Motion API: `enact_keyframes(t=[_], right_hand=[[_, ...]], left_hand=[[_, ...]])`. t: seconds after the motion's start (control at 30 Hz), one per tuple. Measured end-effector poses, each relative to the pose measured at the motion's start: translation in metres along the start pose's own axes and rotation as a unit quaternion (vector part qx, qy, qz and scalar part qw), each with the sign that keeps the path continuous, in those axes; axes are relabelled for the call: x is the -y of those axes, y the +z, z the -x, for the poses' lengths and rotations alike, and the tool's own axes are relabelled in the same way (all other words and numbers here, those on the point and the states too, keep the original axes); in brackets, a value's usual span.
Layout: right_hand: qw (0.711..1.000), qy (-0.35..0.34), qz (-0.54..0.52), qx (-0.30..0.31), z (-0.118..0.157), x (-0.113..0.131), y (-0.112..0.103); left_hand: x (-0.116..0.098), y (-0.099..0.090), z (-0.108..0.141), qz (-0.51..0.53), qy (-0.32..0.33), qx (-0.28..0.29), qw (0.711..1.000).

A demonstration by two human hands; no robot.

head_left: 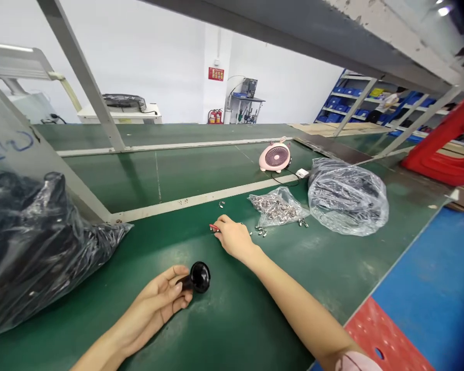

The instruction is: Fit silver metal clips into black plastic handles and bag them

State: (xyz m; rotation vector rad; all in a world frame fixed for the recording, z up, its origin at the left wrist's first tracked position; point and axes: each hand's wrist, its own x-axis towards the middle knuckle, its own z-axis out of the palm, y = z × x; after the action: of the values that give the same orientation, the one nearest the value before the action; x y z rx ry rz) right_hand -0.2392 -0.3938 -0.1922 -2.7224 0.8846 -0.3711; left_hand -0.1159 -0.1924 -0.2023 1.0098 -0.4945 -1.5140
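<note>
"Your left hand, what's it doing?"

"It's grasping a glossy black moulded piece, a smooth rounded dome on a short stem. Your fingers curl around the stem, just above the green work surface."

"And your right hand?"

"It's palm-down, reaching ahead of your left. Your fingertips sit at a small red item, mostly hidden beneath them. I can't tell whether you're pinching it or only touching it."

"What's near them?"

"Loose silver metal fittings lie scattered just beside your right hand. Beyond them, a crinkled clear plastic bag holds a heap of similar shiny parts, and it sits against a larger, bulging clear bag of dark items. To your left, a big glossy dark plastic bag slumps on the surface. Farther along, there's a round pink fan."
</note>
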Motion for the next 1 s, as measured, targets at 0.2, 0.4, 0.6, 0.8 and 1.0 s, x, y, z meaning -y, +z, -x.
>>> enact_keyframes(t=[0.2, 0.4, 0.6, 0.8, 1.0], right_hand=[[0.999, -0.033, -0.004, -0.011, 0.022, 0.014, -0.007], [0.953, -0.144, -0.253, -0.082, 0.058, 0.038, -0.026], [0.912, -0.264, -0.309, -0.048, 0.073, 0.051, -0.023], [0.925, -0.319, -0.206, 0.022, 0.084, 0.051, -0.026], [0.946, -0.299, -0.046, 0.112, 0.092, 0.055, -0.028]], left_hand=[[0.002, -0.004, 0.004, -0.052, 0.009, 0.108, 0.993], [0.006, 0.001, 0.006, -0.305, 0.051, 0.101, 0.945], [0.004, 0.006, 0.006, -0.348, 0.088, 0.106, 0.927], [0.01, 0.007, 0.001, -0.364, 0.127, 0.127, 0.914], [0.014, 0.005, 0.001, -0.396, 0.133, 0.131, 0.899]])
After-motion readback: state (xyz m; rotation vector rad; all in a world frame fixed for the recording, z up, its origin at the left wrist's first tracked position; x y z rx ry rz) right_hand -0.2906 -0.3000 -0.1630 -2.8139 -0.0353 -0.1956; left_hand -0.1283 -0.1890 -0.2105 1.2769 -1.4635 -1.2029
